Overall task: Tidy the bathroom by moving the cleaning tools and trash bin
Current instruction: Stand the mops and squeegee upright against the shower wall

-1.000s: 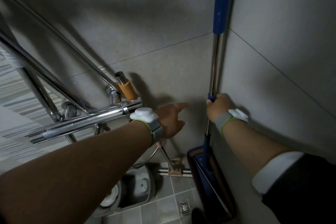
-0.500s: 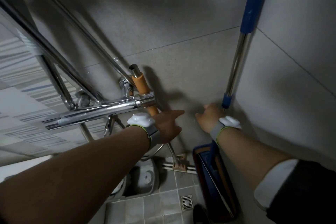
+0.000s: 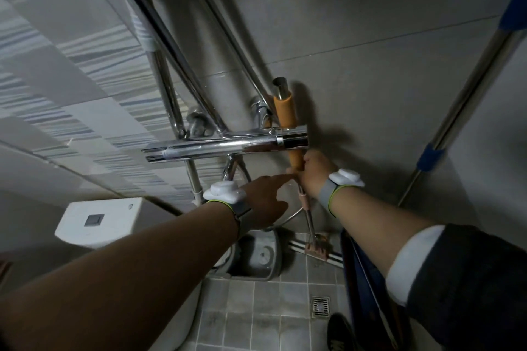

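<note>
An orange-handled tool [image 3: 284, 111] leans upright against the grey wall behind the chrome shower mixer, its metal shaft running down to a pinkish head [image 3: 316, 248] on the floor. My right hand [image 3: 312, 172] is closed around the lower end of the orange grip. My left hand [image 3: 266, 199] hovers just left of it, empty, index finger stretched out and touching the right hand's fingers. A mop with a blue and steel pole [image 3: 470, 88] leans in the right corner, its blue flat head [image 3: 358, 262] standing on the floor. A grey bin [image 3: 258, 261] sits on the floor below my hands.
The chrome shower mixer bar [image 3: 228, 145] and slanted shower pipes [image 3: 171, 45] cross in front of the tool's handle. A white toilet tank [image 3: 99, 219] stands at the left. The grey tiled floor has a drain [image 3: 320, 306], with a dark shoe [image 3: 339, 333] beside it.
My right hand has let go of the mop pole and moved left onto the orange-handled tool. The left hand stayed beside it. My view has swung left, and the mop remains leaning in the corner.
</note>
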Demonstrator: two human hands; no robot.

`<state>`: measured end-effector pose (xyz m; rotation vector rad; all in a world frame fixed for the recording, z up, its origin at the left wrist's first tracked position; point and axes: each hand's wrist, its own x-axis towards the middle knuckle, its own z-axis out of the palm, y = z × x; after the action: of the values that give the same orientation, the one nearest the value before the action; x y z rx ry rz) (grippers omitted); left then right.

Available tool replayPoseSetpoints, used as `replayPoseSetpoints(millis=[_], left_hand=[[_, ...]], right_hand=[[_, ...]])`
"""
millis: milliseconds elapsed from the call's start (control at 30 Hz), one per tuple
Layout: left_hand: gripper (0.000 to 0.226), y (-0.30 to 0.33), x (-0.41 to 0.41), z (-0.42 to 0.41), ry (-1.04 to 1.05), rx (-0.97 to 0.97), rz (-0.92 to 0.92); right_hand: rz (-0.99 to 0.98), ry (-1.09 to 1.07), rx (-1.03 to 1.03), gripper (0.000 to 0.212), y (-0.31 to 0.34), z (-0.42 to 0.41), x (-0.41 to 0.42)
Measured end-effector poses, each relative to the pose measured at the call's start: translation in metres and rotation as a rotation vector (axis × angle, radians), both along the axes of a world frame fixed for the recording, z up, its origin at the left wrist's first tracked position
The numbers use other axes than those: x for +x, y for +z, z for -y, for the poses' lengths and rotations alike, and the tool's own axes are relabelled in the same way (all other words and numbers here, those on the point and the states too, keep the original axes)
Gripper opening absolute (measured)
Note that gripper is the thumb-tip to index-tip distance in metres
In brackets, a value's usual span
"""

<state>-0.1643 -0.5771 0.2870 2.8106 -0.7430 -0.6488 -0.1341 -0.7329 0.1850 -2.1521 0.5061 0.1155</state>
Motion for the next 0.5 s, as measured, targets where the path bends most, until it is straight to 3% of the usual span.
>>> replayPoseSetpoints(millis=[100,500], left_hand=[[0.066,-0.008,0.000,-0.006,0.035,0.010,-0.026],[0.068,-0.015,-0.018,0.002,0.051,-0.021,-0.098]], right_hand=[[-0.004,0.000,-0.027,0.045,0.009,0.003,0.007],[0.014,-0.076,-0.161,0.035,0.020,0.026,-0.009]])
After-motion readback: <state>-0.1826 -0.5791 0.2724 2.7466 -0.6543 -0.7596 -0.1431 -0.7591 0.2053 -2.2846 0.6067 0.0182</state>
